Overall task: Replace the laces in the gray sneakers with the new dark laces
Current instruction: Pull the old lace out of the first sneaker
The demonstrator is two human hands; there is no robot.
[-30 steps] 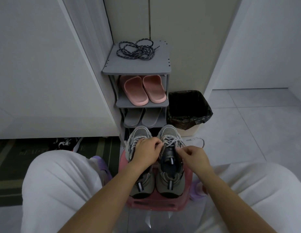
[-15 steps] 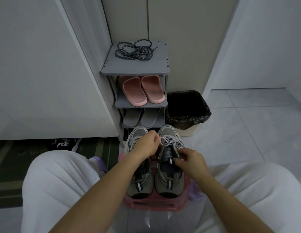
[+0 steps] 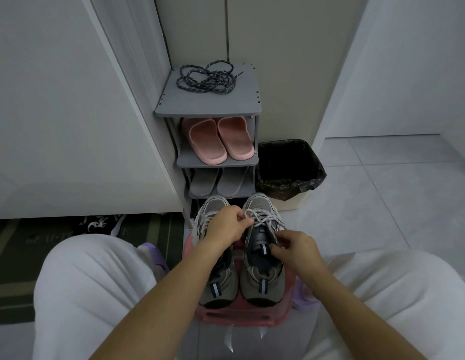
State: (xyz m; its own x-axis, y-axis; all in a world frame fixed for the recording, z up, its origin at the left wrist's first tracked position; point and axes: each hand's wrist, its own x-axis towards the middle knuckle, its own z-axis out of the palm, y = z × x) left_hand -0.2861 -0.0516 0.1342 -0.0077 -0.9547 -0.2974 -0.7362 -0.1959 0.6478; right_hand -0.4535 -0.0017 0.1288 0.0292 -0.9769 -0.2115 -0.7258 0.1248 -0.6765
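Pale floor tiles [image 3: 382,203] are surrounding a pink stool [image 3: 239,318] at 6 o'clock, which is carrying two gray sneakers [image 3: 262,287] side by side between a person's knees. The left hand [image 3: 226,227] is pinching the pale lace [image 3: 265,219] of the right-side sneaker, while the right hand [image 3: 296,250], fingers curled, is gripping that shoe's collar. At 12 o'clock, the dark laces [image 3: 206,80] are lying tangled atop a gray shoe rack [image 3: 208,105], well apart from the sneakers.

Dim, flat indoor light with soft shadows — sharp centrally, wide-angle bending toward the edges.
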